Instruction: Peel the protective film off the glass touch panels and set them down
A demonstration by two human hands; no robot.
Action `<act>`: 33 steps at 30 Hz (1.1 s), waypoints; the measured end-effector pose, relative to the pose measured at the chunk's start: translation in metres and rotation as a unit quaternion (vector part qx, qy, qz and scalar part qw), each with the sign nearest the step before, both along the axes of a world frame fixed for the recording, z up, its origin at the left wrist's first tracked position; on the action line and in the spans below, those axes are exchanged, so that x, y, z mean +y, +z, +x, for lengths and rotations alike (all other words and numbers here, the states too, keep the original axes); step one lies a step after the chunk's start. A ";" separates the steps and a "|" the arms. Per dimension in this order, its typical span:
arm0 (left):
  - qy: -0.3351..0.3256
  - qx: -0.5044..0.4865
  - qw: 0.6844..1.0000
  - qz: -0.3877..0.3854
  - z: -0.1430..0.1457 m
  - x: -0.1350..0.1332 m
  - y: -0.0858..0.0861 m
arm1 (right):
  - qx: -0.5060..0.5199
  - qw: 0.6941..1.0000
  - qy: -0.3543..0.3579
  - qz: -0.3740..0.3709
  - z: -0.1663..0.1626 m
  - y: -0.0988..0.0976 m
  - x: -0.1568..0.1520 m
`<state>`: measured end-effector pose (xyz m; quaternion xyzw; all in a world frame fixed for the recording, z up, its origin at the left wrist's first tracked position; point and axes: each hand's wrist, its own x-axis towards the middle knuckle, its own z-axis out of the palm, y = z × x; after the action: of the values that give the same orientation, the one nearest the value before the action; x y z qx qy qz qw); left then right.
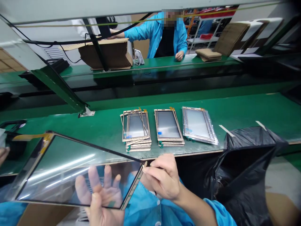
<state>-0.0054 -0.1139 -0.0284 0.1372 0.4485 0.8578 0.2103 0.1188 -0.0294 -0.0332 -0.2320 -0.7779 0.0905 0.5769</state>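
Observation:
A clear touch panel [70, 169] with a black border and an orange ribbon cable [30, 137] is tilted in front of me. My left hand [103, 197] grips its lower edge, thumb in front and fingers showing through the glass from behind. At the panel's upper right corner, my right hand [164, 177] pinches the end of the pale edging strip [134, 186]; whether that strip is lifting cannot be made out. Beyond lie a left stack of panels [136, 128], a middle stack [168, 125] and a right stack in clear film [198, 124].
A black bag [246, 157] is taped to the edge of the green bench [237, 110] on the right. A green post [61, 84] rises at the left. Across the bench a person in a blue jacket [150, 31] stands near cardboard [108, 55]. Another person's hand [3, 153] shows far left.

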 end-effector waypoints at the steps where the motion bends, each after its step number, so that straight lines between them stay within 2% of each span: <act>1: -0.003 -0.003 1.000 -0.002 -0.002 0.000 -0.001 | 0.006 1.000 0.000 0.006 0.000 -0.001 0.000; 4: -0.008 -0.008 1.000 -0.004 -0.005 0.001 -0.003 | 0.038 0.999 0.019 -0.004 -0.002 -0.004 -0.002; 5: -0.007 -0.005 1.000 -0.001 -0.005 0.001 -0.003 | 0.057 0.997 0.027 -0.037 -0.003 -0.005 -0.002; 7: -0.017 -0.007 1.000 0.001 -0.003 0.001 -0.002 | 0.088 0.982 0.061 -0.157 -0.005 -0.005 -0.002; 9: -0.038 -0.016 0.999 0.002 -0.001 0.001 -0.001 | 0.095 0.945 0.117 -0.289 -0.006 -0.002 -0.001; 11: -0.057 -0.021 0.998 0.002 0.000 0.001 0.000 | 0.093 0.904 0.177 -0.377 -0.008 0.001 0.003; 15: -0.092 -0.037 0.995 -0.021 -0.005 0.005 -0.003 | 0.135 0.825 0.243 -0.492 -0.009 0.000 0.014; 17: -0.119 -0.057 0.991 -0.038 -0.010 0.008 -0.005 | 0.152 0.801 0.259 -0.518 -0.008 -0.004 0.019; 18: -0.128 -0.064 0.989 -0.043 -0.013 0.010 -0.006 | 0.157 0.799 0.260 -0.520 -0.007 -0.007 0.021; 23: -0.135 -0.076 0.987 -0.036 -0.018 0.014 -0.008 | 0.136 0.828 0.218 -0.498 0.001 -0.012 0.017; 28: -0.142 -0.055 0.988 -0.023 -0.018 0.015 -0.013 | 0.072 0.899 0.162 -0.401 0.006 -0.006 0.012; 33: -0.151 -0.035 0.988 -0.017 -0.013 0.013 -0.011 | -0.004 0.931 0.149 -0.332 0.010 -0.005 0.019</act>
<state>-0.0189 -0.1007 -0.0391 0.1701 0.4297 0.8126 0.3552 0.1292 -0.0104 -0.0386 -0.2926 -0.7315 0.4275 0.4434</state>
